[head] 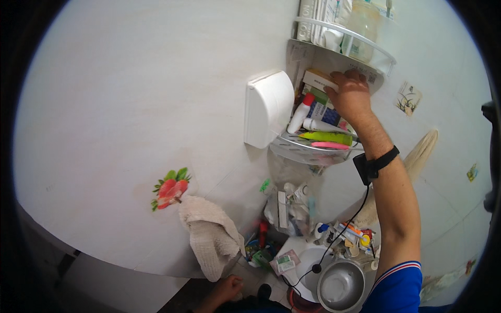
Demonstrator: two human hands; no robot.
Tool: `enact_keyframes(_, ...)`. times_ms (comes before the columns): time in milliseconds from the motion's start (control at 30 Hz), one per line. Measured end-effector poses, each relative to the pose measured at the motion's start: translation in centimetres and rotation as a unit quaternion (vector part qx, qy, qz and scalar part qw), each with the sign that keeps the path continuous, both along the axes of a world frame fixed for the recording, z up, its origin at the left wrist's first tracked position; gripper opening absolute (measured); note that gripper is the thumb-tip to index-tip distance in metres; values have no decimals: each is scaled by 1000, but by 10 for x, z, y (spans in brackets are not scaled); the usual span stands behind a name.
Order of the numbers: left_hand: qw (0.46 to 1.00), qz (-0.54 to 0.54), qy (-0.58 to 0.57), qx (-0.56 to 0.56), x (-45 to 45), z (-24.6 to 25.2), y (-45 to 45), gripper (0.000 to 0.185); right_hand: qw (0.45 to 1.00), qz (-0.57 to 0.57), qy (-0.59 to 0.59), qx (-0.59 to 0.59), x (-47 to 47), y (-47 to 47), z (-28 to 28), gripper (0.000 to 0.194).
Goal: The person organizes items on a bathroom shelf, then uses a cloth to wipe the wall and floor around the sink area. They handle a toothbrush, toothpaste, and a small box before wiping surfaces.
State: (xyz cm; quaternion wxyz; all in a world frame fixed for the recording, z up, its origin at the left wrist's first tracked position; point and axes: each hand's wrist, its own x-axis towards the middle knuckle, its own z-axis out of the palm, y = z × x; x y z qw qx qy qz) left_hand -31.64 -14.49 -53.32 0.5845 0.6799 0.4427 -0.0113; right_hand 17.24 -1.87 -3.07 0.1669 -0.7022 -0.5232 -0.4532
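My right hand [350, 94] reaches into the corner shelf, its fingers on or beside a white and yellow box [319, 79]; whether they grip it cannot be seen. Below it, on the same shelf, lie a white bottle with a red cap [300, 113], a white tube [323, 126], a lime-green tube [328, 137] and a pink-handled item [330, 145]. Patterned boxes [323, 110] stand behind them. Low in the view, my left hand [231, 286] hangs near a beige towel [211, 234], its fingers curled; what is inside them is hidden.
A white dispenser [270, 109] juts from the wall left of the shelf. The upper shelf holds a cloudy jar [362, 33]. Underneath hang a filled clear bag [291, 207] and, lower, a metal basin [341, 285] by a white sink [309, 270]. A black cable [349, 223] trails from my right wrist.
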Motion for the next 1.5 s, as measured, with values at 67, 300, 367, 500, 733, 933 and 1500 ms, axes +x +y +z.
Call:
enact_keyframes(67, 999, -16, -31, 32, 4, -4, -1, 41, 1000, 15, -8, 0, 3, -4, -5, 39)
enact_keyframes(300, 996, -55, -47, 46, 32, -1, -7, 39, 995, 77, -51, 36, -10, -17, 0, 42)
enact_keyframes(367, 995, -64, -60, 50, 41, 5, -6, 39, 992, 107, -46, 50, -31, -33, 4, 42)
enact_keyframes(500, 995, -59, -76, 21, 52, 28, 7, 32, 976, 199, 81, 20, -97, -126, -32, 42)
enact_keyframes(733, 979, -159, -126, 16, 46, 71, 35, 29, 700, 179, 649, -237, -248, -266, -223, 60)
enact_keyframes(933, 968, -128, -204, -71, 58, 77, 7, 26, 546, 32, 821, -166, -347, -302, -374, 77)
enact_keyframes(1500, 985, -149, -27, 88, 110, -85, 0, 52, 566, 0, 820, -83, -303, -381, -481, 31)
